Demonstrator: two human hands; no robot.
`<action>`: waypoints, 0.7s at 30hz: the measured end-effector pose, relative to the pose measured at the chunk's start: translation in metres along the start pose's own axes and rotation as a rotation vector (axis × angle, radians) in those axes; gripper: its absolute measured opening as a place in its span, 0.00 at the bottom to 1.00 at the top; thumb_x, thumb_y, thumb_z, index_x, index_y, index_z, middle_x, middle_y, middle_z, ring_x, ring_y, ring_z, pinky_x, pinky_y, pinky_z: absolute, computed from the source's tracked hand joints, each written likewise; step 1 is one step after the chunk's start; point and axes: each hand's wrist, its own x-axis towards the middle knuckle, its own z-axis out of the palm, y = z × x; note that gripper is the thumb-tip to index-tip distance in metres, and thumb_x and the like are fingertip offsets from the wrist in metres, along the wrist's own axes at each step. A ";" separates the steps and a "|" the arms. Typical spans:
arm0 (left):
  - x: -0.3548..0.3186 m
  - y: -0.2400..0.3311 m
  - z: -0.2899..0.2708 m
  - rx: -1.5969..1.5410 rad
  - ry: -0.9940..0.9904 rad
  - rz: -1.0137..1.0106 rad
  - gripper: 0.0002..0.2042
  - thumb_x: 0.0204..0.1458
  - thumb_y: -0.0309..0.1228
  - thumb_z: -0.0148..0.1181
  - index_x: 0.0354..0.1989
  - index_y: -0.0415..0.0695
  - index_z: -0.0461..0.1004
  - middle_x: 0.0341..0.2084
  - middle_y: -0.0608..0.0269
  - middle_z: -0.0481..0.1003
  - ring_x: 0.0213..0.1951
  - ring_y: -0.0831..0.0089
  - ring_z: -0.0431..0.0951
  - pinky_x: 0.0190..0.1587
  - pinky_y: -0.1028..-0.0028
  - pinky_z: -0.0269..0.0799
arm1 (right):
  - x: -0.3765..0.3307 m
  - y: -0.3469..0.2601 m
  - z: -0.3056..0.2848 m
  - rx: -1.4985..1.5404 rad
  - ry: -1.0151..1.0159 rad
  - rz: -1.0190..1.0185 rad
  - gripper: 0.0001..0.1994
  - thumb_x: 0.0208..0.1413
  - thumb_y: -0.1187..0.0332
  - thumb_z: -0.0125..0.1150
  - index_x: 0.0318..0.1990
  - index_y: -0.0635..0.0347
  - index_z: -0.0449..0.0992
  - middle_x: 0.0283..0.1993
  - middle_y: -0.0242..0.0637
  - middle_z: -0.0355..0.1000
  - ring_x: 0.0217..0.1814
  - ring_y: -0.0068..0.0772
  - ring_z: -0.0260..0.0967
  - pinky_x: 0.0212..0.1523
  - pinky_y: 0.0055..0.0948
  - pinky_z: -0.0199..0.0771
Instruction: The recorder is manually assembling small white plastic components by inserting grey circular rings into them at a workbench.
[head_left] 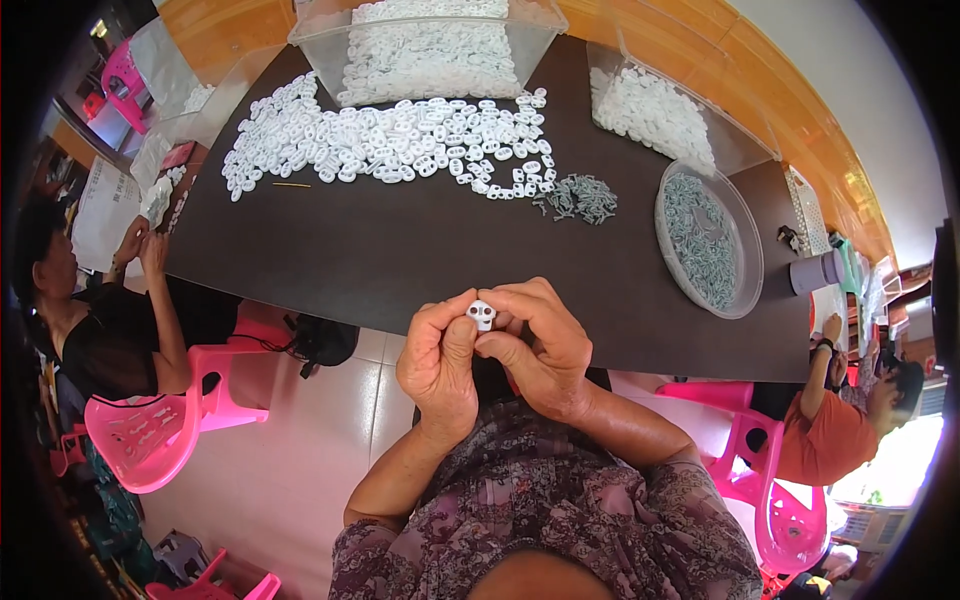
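Between the fingertips of both hands is a small white plastic piece with dark round holes (481,314), held just over the table's near edge. My left hand (442,357) pinches it from the left with thumb and forefinger. From the right, my right hand (540,345) grips it the same way, fingers curled. Beyond the hands, a heap of white oval two-hole plastic pieces (400,140) spreads over the dark table (400,235). Beside its right end lies a small pile of grey screws (582,199).
A clear bin of white pieces (430,55) stands at the back, another clear bin (655,115) to its right. A round tray (749,262) holds many screws. A thin yellow stick (292,184) lies left. People sit at both sides near pink chairs (150,435).
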 end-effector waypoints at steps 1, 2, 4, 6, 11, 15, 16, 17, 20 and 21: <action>0.000 0.001 0.000 0.002 0.002 0.000 0.09 0.57 0.26 0.52 0.43 0.34 0.72 0.31 0.65 0.70 0.31 0.82 0.68 0.36 0.83 0.66 | 0.001 0.002 0.000 -0.039 0.001 -0.051 0.16 0.44 0.84 0.61 0.44 0.69 0.73 0.40 0.42 0.70 0.33 0.23 0.65 0.30 0.20 0.67; -0.001 0.003 0.001 -0.047 0.002 -0.024 0.09 0.57 0.26 0.53 0.43 0.34 0.72 0.31 0.65 0.71 0.33 0.82 0.68 0.38 0.82 0.65 | 0.002 0.003 0.000 -0.078 0.002 -0.102 0.17 0.42 0.84 0.62 0.44 0.69 0.73 0.40 0.42 0.71 0.32 0.23 0.65 0.29 0.20 0.66; -0.001 0.004 0.001 -0.097 0.000 -0.049 0.09 0.57 0.26 0.53 0.43 0.34 0.72 0.32 0.66 0.71 0.34 0.82 0.68 0.40 0.82 0.65 | 0.002 0.004 -0.001 -0.077 0.004 -0.103 0.17 0.42 0.83 0.63 0.44 0.69 0.73 0.40 0.42 0.71 0.32 0.24 0.65 0.29 0.20 0.66; -0.001 0.003 0.000 -0.071 -0.012 -0.029 0.09 0.57 0.26 0.53 0.43 0.34 0.72 0.32 0.66 0.71 0.33 0.82 0.68 0.39 0.82 0.65 | 0.002 0.005 -0.001 -0.077 0.005 -0.103 0.17 0.41 0.83 0.63 0.43 0.69 0.73 0.40 0.43 0.71 0.31 0.24 0.65 0.29 0.20 0.66; -0.001 0.000 -0.003 -0.013 -0.020 0.014 0.09 0.57 0.26 0.53 0.42 0.34 0.72 0.32 0.66 0.71 0.33 0.82 0.68 0.38 0.82 0.65 | 0.002 0.004 -0.001 -0.112 -0.008 -0.139 0.17 0.41 0.81 0.66 0.43 0.69 0.73 0.39 0.43 0.72 0.31 0.26 0.65 0.29 0.22 0.66; -0.002 0.002 -0.003 -0.027 0.002 0.013 0.08 0.57 0.26 0.53 0.41 0.34 0.72 0.31 0.66 0.70 0.32 0.82 0.67 0.37 0.82 0.64 | 0.003 0.000 0.002 -0.098 0.008 -0.137 0.17 0.41 0.80 0.66 0.42 0.69 0.73 0.39 0.43 0.72 0.31 0.27 0.65 0.30 0.22 0.66; -0.002 0.003 -0.003 -0.027 0.002 0.012 0.08 0.57 0.26 0.53 0.41 0.34 0.72 0.31 0.66 0.70 0.32 0.82 0.67 0.37 0.82 0.64 | 0.003 0.001 0.002 -0.112 0.007 -0.160 0.16 0.41 0.79 0.66 0.41 0.69 0.73 0.38 0.43 0.72 0.31 0.28 0.65 0.30 0.22 0.66; -0.002 0.003 -0.002 -0.035 0.000 0.024 0.08 0.57 0.26 0.53 0.41 0.34 0.72 0.31 0.66 0.70 0.32 0.82 0.67 0.37 0.82 0.63 | 0.003 0.002 0.002 -0.127 0.007 -0.184 0.16 0.41 0.78 0.67 0.41 0.69 0.73 0.38 0.43 0.72 0.31 0.28 0.65 0.30 0.22 0.66; -0.002 0.005 -0.001 -0.028 0.004 0.046 0.09 0.57 0.27 0.53 0.41 0.34 0.72 0.31 0.66 0.70 0.32 0.82 0.66 0.37 0.82 0.63 | 0.004 0.004 0.003 -0.164 0.029 -0.237 0.17 0.41 0.75 0.67 0.41 0.69 0.73 0.37 0.43 0.72 0.31 0.31 0.66 0.29 0.23 0.66; -0.003 0.005 -0.001 -0.013 0.010 0.056 0.09 0.57 0.27 0.53 0.41 0.34 0.72 0.30 0.66 0.70 0.32 0.81 0.66 0.37 0.82 0.62 | 0.004 0.004 0.003 -0.163 0.029 -0.237 0.17 0.41 0.75 0.67 0.41 0.69 0.73 0.37 0.43 0.72 0.31 0.31 0.66 0.29 0.23 0.66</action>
